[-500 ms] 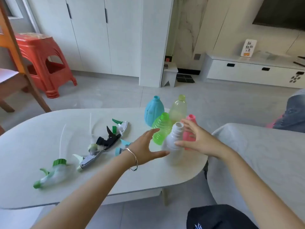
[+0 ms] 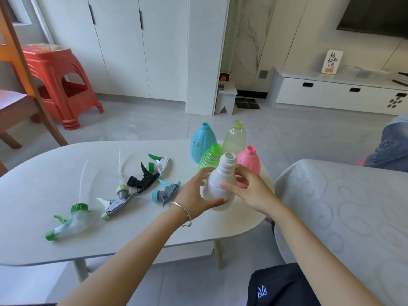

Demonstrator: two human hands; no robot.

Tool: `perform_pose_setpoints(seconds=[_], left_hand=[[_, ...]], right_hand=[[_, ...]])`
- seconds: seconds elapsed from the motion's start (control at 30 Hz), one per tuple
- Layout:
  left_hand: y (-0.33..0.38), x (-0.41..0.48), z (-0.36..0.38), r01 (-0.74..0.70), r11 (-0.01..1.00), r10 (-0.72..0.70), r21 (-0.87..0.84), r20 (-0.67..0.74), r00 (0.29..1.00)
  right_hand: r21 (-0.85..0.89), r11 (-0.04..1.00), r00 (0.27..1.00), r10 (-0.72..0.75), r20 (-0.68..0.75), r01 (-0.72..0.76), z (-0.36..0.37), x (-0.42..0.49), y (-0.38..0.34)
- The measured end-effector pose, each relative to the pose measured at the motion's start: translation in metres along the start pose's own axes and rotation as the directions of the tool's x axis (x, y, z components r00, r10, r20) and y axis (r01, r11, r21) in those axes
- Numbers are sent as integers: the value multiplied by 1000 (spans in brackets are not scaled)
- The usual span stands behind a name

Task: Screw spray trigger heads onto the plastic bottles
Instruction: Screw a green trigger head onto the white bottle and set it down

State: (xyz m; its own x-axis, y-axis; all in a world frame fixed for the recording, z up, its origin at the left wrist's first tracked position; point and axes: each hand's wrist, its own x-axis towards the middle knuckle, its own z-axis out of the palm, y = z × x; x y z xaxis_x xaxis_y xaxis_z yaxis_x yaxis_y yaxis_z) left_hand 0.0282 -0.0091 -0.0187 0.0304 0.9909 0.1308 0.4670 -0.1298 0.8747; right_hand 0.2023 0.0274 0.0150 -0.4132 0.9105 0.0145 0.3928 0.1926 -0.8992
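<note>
Both hands clamped on white bottle [image 2: 217, 184]: left hand [image 2: 195, 195] cradling base, right hand [image 2: 249, 193] steadying shoulder. Open neck upward, probably ready for trigger heads [image 2: 136, 184] lying left on table [image 2: 33, 184].

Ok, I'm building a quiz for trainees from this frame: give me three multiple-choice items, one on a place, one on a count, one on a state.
1. Where do the trigger heads lie?
A. on the table, left of the bottles
B. on the floor
C. on the red stool

2. How many bottles are in view?
A. three
B. five
C. seven

3. The white bottle is:
A. capped
B. lying untouched
C. held, neck open

Answers:
1 A, the trigger heads lie on the table.
2 B, white, blue, yellow, green, pink.
3 C, left hand and right hand grip it.
</note>
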Motion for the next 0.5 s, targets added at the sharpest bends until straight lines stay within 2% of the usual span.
perform_pose_setpoints(seconds=[0.17,0.37,0.5], left_hand=[[14,-16,-63,-55,993,50,-102,-49,998],[-7,-54,-147,-45,999,43,-9,-192,980],[-37,-89,-200,28,1000,-27,0,-342,939]], right_hand=[[175,980,994,-102,28,96,24,4,-59],[297,948,973,-167,159,115,97,21,-99],[268,959,959,-157,236,91,147,31,-101]])
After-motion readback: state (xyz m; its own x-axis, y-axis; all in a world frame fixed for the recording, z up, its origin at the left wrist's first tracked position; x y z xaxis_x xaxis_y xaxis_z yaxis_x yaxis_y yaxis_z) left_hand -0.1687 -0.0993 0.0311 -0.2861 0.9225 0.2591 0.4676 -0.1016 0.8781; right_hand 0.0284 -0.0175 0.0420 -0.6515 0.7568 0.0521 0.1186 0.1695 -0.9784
